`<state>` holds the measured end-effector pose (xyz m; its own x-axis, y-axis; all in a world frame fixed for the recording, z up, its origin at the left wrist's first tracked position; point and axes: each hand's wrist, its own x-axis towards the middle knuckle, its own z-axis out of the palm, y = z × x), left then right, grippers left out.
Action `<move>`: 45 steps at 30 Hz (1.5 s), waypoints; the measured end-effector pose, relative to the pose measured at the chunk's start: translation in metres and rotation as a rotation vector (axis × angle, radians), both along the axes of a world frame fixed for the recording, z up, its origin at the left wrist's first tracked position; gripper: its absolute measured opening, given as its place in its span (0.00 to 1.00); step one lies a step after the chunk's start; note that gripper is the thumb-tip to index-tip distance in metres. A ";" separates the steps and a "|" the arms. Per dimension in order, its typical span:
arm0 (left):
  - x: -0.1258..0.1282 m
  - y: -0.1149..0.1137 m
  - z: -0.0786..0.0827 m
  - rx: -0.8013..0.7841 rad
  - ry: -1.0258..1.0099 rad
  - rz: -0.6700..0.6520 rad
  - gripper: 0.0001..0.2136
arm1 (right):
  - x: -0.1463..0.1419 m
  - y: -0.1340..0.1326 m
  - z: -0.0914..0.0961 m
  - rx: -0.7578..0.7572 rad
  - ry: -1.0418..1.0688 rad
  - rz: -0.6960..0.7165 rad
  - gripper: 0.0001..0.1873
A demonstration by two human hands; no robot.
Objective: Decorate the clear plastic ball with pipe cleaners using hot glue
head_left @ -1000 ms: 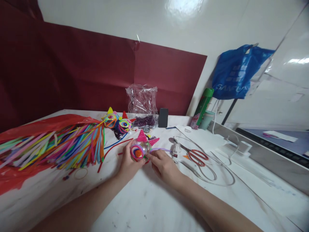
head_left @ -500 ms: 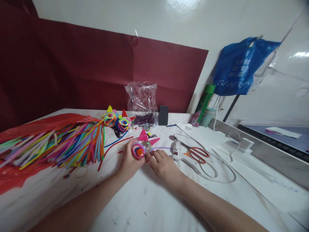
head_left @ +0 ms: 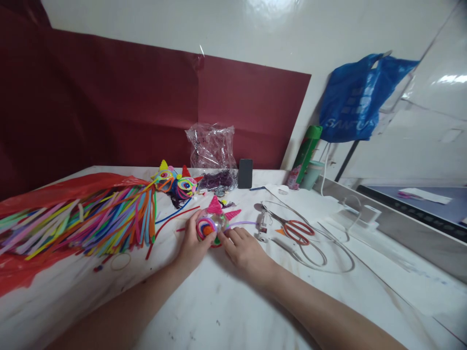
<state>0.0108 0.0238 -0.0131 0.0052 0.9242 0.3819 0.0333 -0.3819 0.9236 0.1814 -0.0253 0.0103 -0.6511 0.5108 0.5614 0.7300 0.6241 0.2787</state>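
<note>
Two pink horns (head_left: 214,206) and one ringed eye with an orange centre (head_left: 207,230) are already on the clear ball (head_left: 220,221), which sits between both hands near the middle of the bench (head_left: 204,311). Much of its visible side is bare, so it looks only partly decorated. The left hand (head_left: 194,247) has its fingers curled round the ball, thumb across the front by the eye. The right hand's (head_left: 245,249) fingers are bunched at the ball's lower edge; what they pinch, if anything, I cannot tell. Just beyond them extends a purple strip (head_left: 243,223); whether it is fixed to the ball is unclear. Farther back, two horned balls (head_left: 187,186) look more fully covered. Many fuzzy strips (head_left: 116,223) lie loose on the left, while red-handled scissors (head_left: 297,233) rest to the right, untouched.
</note>
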 end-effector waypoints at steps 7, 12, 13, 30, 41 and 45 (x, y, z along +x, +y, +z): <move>0.001 0.003 0.002 -0.025 0.023 0.057 0.31 | -0.001 -0.002 -0.001 -0.038 0.107 0.052 0.19; 0.001 0.003 0.004 0.003 0.026 0.101 0.30 | 0.000 -0.006 -0.001 -0.112 0.248 0.094 0.19; 0.001 0.003 0.004 0.003 0.027 0.102 0.30 | 0.000 -0.006 -0.001 -0.126 0.254 0.095 0.19; -0.005 0.002 0.002 0.017 0.010 0.000 0.28 | -0.004 0.000 -0.009 -0.255 0.426 0.058 0.18; -0.001 0.006 -0.002 -0.077 -0.048 -0.005 0.34 | -0.003 -0.002 -0.007 -0.299 0.469 0.052 0.19; -0.001 0.007 0.000 -0.087 -0.024 0.034 0.34 | -0.004 -0.002 -0.006 -0.381 0.579 0.080 0.22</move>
